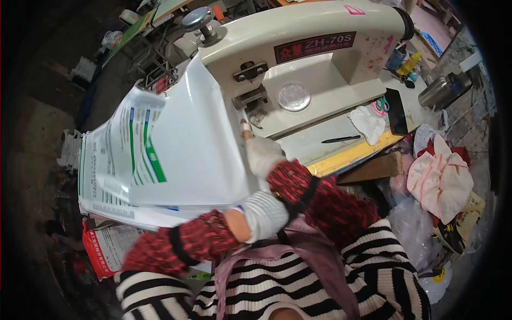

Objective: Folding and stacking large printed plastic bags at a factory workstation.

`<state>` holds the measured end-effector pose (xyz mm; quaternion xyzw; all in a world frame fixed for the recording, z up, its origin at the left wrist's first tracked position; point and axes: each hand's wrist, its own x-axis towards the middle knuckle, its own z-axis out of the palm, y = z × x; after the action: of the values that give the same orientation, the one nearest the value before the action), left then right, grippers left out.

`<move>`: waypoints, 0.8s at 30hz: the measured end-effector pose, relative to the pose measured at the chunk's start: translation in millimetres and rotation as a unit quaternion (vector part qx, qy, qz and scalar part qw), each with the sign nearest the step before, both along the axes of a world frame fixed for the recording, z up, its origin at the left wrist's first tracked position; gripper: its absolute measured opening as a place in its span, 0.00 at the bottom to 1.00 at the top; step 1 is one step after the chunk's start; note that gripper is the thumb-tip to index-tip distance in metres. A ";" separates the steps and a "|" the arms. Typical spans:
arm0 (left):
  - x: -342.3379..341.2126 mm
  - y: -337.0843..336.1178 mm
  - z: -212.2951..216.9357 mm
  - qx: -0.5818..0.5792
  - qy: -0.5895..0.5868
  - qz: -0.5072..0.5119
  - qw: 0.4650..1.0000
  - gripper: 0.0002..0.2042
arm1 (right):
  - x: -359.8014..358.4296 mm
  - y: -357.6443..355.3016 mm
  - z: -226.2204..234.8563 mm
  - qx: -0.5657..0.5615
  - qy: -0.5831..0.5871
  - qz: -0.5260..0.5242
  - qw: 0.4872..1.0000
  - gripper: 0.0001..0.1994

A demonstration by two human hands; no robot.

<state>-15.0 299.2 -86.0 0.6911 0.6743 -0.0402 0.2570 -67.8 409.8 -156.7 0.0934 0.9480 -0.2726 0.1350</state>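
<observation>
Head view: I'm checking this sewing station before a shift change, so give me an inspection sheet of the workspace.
Surface: cream sewing machine bed, mostly bare.
Job's things: large white printed woven sack lies at the machine's needle area; more sacks are stacked at left.
Clutter: black pen, white rag, green-handled scissors, metal flask, pink cloth heap.
Hands: gloved left hand grips the sack's near edge; gloved right hand presses it beside the needle.
Cables: nothing seen.
Surroundings: dim, cluttered workshop floor.
</observation>
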 end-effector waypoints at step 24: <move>-26.0 -25.6 -52.1 -0.119 -0.268 0.359 0.886 0.09 | -10.9 3.0 -3.5 -0.047 -0.039 0.000 0.998 0.34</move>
<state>-41.0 273.6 -138.1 0.3503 0.7720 0.1620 0.5050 -78.7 412.8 -160.2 0.0971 0.9283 -0.3128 0.1759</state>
